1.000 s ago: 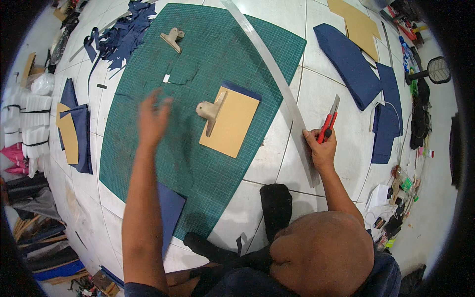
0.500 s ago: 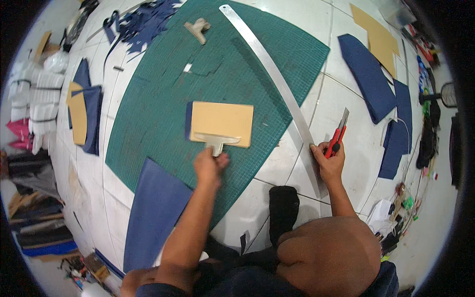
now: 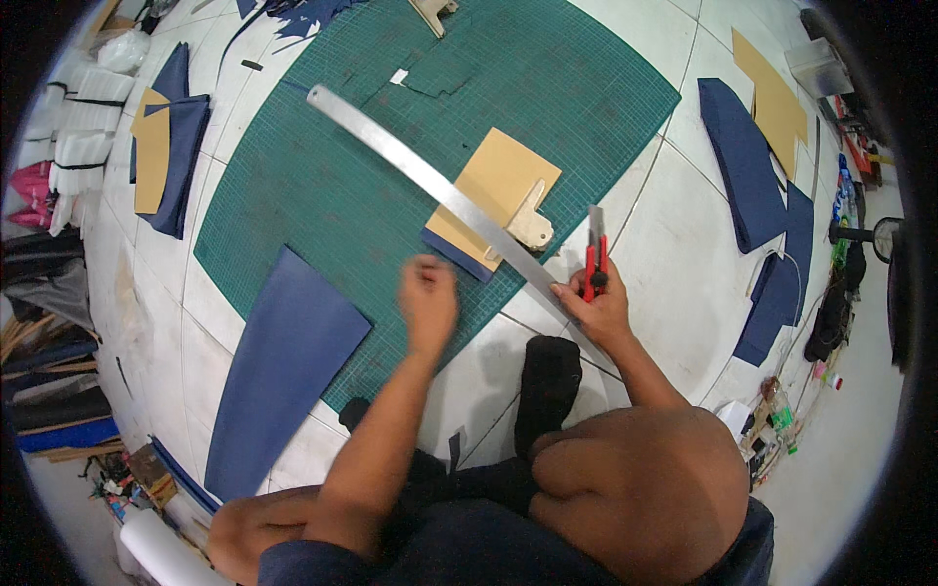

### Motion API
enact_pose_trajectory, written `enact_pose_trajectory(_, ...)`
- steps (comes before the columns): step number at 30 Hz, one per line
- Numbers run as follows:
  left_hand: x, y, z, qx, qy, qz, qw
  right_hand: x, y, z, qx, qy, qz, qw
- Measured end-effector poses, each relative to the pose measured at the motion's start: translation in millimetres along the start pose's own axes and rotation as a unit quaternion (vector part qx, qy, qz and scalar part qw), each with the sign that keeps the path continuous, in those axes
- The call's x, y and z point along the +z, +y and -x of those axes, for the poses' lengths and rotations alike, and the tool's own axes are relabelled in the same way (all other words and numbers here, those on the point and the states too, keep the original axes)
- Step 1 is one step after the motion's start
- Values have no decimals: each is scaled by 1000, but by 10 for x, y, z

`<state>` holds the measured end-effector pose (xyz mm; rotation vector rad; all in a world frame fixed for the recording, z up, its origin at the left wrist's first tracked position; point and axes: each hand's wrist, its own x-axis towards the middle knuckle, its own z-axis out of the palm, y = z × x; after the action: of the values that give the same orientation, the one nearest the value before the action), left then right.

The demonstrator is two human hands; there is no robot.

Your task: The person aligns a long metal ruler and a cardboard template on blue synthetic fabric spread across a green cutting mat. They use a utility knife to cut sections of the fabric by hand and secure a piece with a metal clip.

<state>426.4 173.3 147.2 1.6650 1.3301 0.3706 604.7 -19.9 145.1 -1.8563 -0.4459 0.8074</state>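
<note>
My right hand (image 3: 599,305) grips the near end of a long steel ruler (image 3: 391,148) and also a red utility knife (image 3: 597,262), whose blade points away from me. The ruler passes over a tan card template (image 3: 508,171) on navy fabric (image 3: 456,256). A strip of that fabric sticks out past the card's near-left edge. A metal bulldog clip (image 3: 531,223) bites the card's right side. Left of the ruler, my left hand (image 3: 430,298) hovers over the cutting mat with fingers curled, slightly blurred; nothing shows in it.
Under the work is a green cutting mat (image 3: 322,195) on white floor tiles (image 3: 645,254). A navy panel (image 3: 283,371) overlaps its near-left edge. A second clip (image 3: 435,15) lies far back. More navy pieces (image 3: 738,166) and tan templates (image 3: 151,161) lie at both sides.
The clipped card and fabric have turned and shifted right. My left hand has let go of the clip. The ruler has swung left and now crosses the card, with my right hand moved leftward.
</note>
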Motion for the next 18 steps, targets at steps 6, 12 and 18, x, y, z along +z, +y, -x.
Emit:
enact_pose_trajectory(6, -244, -131, -300, 185, 68, -120, 973, 115, 53, -5, 23, -75, 59, 995)
enact_pose_trajectory(12, -208, -146, -291, 180, 2, -262, 948, 216, 5, 82, -38, -75, 219, 972)
enact_pose_trajectory(18, -207, -97, -288, 161, -10, -275, 948, 210, 16, 188, -172, -98, 304, 932)
